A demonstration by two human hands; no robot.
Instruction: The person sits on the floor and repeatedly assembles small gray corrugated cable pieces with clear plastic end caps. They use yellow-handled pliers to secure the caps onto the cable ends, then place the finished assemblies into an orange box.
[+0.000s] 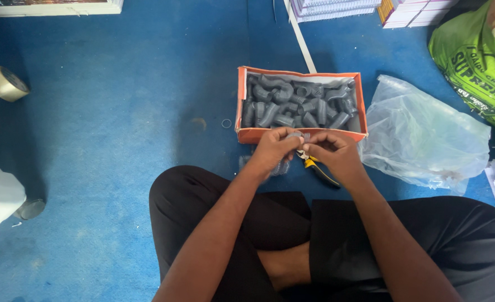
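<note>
I sit cross-legged on a blue carpet. My left hand and my right hand meet just in front of an orange cardboard box. Between the fingertips of both hands is a small grey ribbed piece, pinched from each side. The box holds several grey plastic elbow pipe fittings. Pliers with yellow handles lie on the carpet under my right hand. A small clear packet with grey parts sits below my left hand, partly hidden.
A crumpled clear plastic bag lies right of the box, a green printed sack beyond it. A tape roll rests far left, a small ring left of the box. Stacked books and a white strip lie behind.
</note>
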